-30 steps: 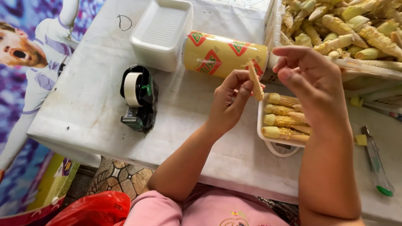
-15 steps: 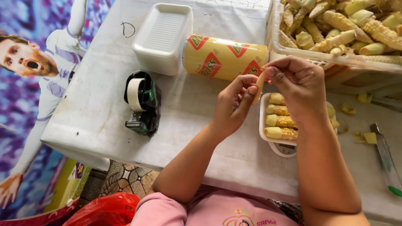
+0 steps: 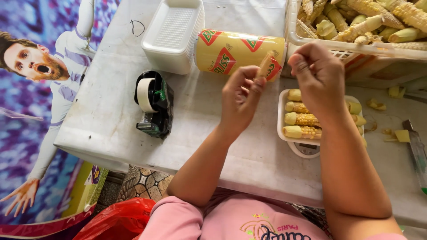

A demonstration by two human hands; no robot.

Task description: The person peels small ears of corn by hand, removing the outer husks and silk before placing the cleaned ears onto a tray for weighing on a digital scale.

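My left hand [image 3: 241, 95] holds a small baby corn cob [image 3: 266, 65] upright between thumb and fingers, above the white table [image 3: 111, 111]. My right hand [image 3: 316, 73] hovers just to its right with fingers pinched together; whether anything is between them cannot be seen. Below my right hand a white foam tray [image 3: 281, 116] holds three baby corn cobs [image 3: 300, 120] lying side by side. It seems to rest on a small scale [image 3: 303, 150].
A yellow roll of cling film [image 3: 231, 51] lies behind my hands. A stack of empty white foam trays [image 3: 174, 33] sits beside it. A black tape dispenser [image 3: 153, 104] stands at the left. A white crate of baby corn [image 3: 369, 24] fills the back right. A knife [image 3: 417, 153] lies right.
My hands have drawn apart: the right hand has come off the cob, which the left hand still holds upright. The view has shifted slightly.
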